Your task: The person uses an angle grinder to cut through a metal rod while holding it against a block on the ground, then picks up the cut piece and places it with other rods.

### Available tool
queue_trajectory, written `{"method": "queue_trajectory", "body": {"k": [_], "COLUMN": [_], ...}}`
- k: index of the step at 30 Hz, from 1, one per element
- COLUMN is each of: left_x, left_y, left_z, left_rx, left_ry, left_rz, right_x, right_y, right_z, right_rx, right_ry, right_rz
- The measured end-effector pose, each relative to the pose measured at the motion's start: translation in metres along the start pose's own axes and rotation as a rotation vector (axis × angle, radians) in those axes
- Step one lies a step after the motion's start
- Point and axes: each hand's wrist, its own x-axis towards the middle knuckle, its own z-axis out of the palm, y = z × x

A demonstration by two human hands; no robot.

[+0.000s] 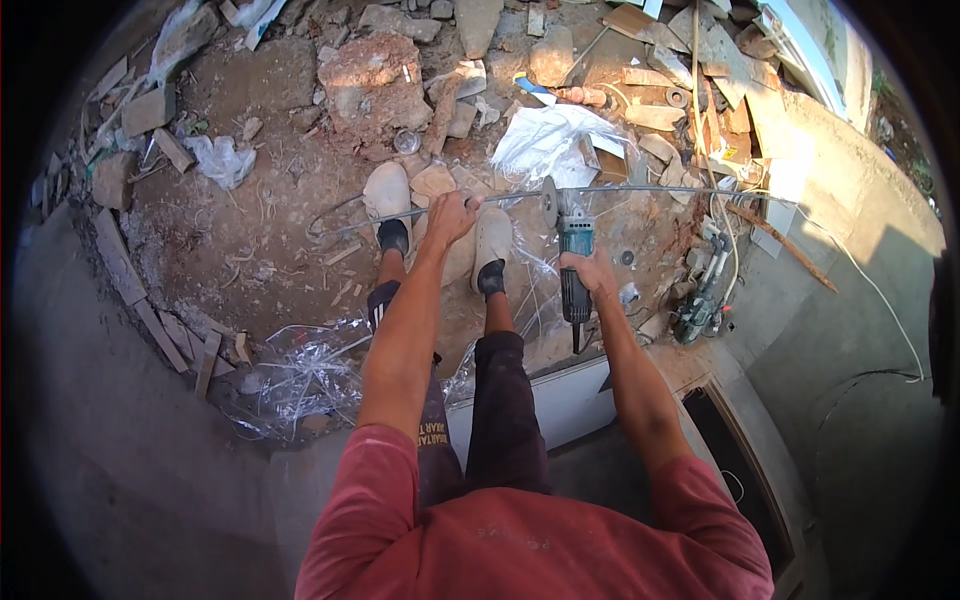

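Note:
A long thin metal rod (655, 188) runs crosswise in front of me. My left hand (453, 217) is closed around it just beyond my feet. In my right hand (592, 272) is a teal and black angle grinder (577, 238), gripped by its body with the cord end toward me. Its round disc (550, 201) stands edge-on at the rod; whether it touches cannot be made out. The rod's left part passes over my left shoe (387, 190). My right shoe (493, 245) is planted just below the rod, between my two hands.
Crumpled clear plastic (305, 380) lies at the near left. A second teal power tool (698, 310) rests at the right near a pale cable (860, 260). Beyond the rod are a white plastic sheet (545, 140), a big reddish rock (370, 85) and wood scraps.

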Motion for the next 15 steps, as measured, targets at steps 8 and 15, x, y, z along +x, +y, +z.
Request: {"method": "queue_trajectory", "body": {"k": [8,15], "left_x": [0.005,0.005], "left_y": [-0.002,-0.005], "left_z": [-0.002,0.002], "left_rx": [0.028,0.045], "left_ry": [0.019,0.023], "left_rz": [0.025,0.029], "right_x": [0.006,0.009], "right_y": [-0.006,-0.013], "right_z": [0.003,0.003], "right_rx": [0.053,0.033], "right_ry": [-0.018,-0.038], "right_rz": [-0.039,-0.037]}}
